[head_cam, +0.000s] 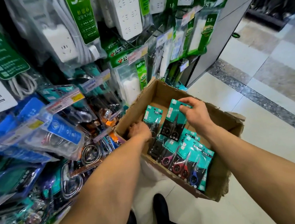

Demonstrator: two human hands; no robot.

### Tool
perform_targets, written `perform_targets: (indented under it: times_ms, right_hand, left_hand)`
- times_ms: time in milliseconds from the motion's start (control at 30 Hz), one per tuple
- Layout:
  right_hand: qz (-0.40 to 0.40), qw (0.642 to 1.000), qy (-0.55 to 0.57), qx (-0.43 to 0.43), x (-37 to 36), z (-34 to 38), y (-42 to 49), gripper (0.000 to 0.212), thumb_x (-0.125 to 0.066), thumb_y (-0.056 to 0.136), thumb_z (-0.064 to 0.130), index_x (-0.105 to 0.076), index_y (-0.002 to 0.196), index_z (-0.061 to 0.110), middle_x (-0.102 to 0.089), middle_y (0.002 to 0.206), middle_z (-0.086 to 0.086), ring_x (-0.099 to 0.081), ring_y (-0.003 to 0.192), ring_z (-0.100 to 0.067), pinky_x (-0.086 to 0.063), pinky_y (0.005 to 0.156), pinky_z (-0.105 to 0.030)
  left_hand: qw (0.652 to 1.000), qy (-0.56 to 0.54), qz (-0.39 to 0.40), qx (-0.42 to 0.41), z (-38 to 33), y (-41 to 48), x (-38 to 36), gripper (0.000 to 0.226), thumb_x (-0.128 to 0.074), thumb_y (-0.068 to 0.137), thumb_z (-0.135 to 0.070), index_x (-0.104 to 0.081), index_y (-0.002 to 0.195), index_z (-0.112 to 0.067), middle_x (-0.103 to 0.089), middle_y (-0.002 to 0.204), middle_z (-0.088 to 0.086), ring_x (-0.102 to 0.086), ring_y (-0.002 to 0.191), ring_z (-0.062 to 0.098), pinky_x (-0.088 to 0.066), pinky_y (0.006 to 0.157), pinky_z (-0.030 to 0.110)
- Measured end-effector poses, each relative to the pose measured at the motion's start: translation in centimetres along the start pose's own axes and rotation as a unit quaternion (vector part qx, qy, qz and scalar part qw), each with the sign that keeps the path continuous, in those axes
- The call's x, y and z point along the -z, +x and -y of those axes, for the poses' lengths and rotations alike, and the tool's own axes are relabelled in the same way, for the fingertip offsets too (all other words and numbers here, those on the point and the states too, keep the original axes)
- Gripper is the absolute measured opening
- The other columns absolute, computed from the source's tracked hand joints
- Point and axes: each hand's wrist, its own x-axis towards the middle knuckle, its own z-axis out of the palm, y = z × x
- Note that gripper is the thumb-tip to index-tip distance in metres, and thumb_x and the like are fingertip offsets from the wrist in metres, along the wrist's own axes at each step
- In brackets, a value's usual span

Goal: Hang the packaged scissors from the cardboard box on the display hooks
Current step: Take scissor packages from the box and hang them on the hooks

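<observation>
Right hand [195, 114]: thumb and fingertips pinch the teal header card of one scissors pack [173, 125]. Black handles. The pack is held tilted over the middle of the cardboard box [164, 92], header end toward the far right edge.

Left hand [139, 130]: down inside the box against its left wall, fingers curled out of sight, so can't tell whether it grips anything. It touches a second pack [152, 117], dark handles, which stands against that wall.

Loose pile [187, 154] in the near corner of the box: 4 scissors countable by handle colour, 1 black, 1 purple, 1 red, 1 blue. More teal cards overlap among them, so the exact total is unreadable. That makes 6 packs confirmed, all in or over the box.

Display rack [68, 100] just left of the box: power strips [128, 12] hang in the upper rows, price tags sit on the hook ends, and metal clip hardware hangs lower down.

2 black shoes [160, 204] stand on the tiled floor [248, 107], below the box's near edge.
</observation>
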Motion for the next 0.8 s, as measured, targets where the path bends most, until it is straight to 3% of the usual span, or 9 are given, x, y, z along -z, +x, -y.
perform_targets:
  times_ms: [200,267,333,467,567,667,800]
  right_hand:
    - [0.004,1.0,-0.016,-0.012,0.3,1.0,-0.6,0.02,-0.058,0.1,0.014,-0.067,0.105,0.031,-0.063,0.122,-0.002,-0.061,0.111,-0.021,-0.059,0.088,-0.043]
    - [0.005,1.0,-0.007,-0.017,0.4,1.3,-0.9,0.019,-0.058,0.1,0.014,-0.067,0.105,0.03,-0.063,0.122,-0.002,-0.061,0.11,-0.021,-0.059,0.087,-0.042]
    - [-0.001,1.0,0.013,-0.025,0.3,2.0,-1.3,0.018,-0.058,0.1,0.014,-0.067,0.109,0.026,-0.063,0.121,-0.004,-0.062,0.108,-0.02,-0.059,0.086,-0.041]
    - [-0.02,0.996,0.067,-0.055,0.6,4.3,-1.8,0.01,-0.065,0.095,0.014,-0.068,0.103,0.019,-0.07,0.11,-0.012,-0.069,0.092,-0.022,-0.06,0.077,-0.042]
    - [0.001,0.988,0.136,-0.076,0.8,6.7,-3.1,0.006,-0.068,0.093,0.011,-0.068,0.098,0.014,-0.074,0.101,-0.016,-0.074,0.09,-0.031,-0.06,0.084,-0.048]
    - [0.01,0.982,0.182,-0.05,0.3,9.5,-5.4,0.008,-0.067,0.09,0.001,-0.067,0.091,0.009,-0.072,0.093,-0.018,-0.07,0.078,-0.03,-0.057,0.078,-0.039]
    - [0.02,0.974,0.225,-0.029,-1.1,12.9,-9.2,0.014,-0.068,0.087,-0.002,-0.065,0.081,0.01,-0.07,0.074,-0.011,-0.063,0.066,-0.024,-0.053,0.075,-0.036]
  left_hand:
    - [0.999,-0.03,0.033,-0.028,-0.5,-0.7,2.5,0.05,-0.081,0.079,-0.019,-0.064,0.122,-0.002,-0.067,0.126,0.013,-0.064,0.118,0.031,-0.052,0.094,0.035]
    - [0.996,-0.045,0.068,-0.037,-0.5,-1.4,3.3,0.03,-0.078,0.083,-0.019,-0.067,0.103,0.0,-0.073,0.107,0.014,-0.071,0.092,0.028,-0.057,0.082,0.036]
    - [0.987,-0.121,0.096,-0.046,-0.1,-2.6,4.5,0.014,-0.073,0.088,-0.014,-0.063,0.086,-0.004,-0.069,0.081,0.013,-0.063,0.062,0.023,-0.055,0.066,0.037]
    - [0.95,-0.273,0.126,-0.082,1.6,-6.2,7.5,0.007,-0.065,0.094,-0.004,-0.062,0.091,-0.01,-0.061,0.068,0.006,-0.052,0.038,0.008,-0.045,0.045,0.024]
    - [0.91,-0.372,0.145,-0.11,3.2,-9.9,9.7,0.009,-0.059,0.096,0.004,-0.06,0.104,0.0,-0.065,0.074,0.007,-0.061,0.051,0.007,-0.049,0.045,0.019]
    - [0.876,-0.445,0.135,-0.13,5.2,-12.9,11.0,0.015,-0.059,0.095,0.005,-0.058,0.102,-0.008,-0.066,0.082,0.008,-0.064,0.066,0.015,-0.052,0.049,0.021]
    - [0.823,-0.535,0.117,-0.152,8.3,-17.2,12.3,0.02,-0.059,0.095,0.007,-0.058,0.11,-0.006,-0.067,0.091,0.011,-0.067,0.069,0.018,-0.055,0.051,0.024]
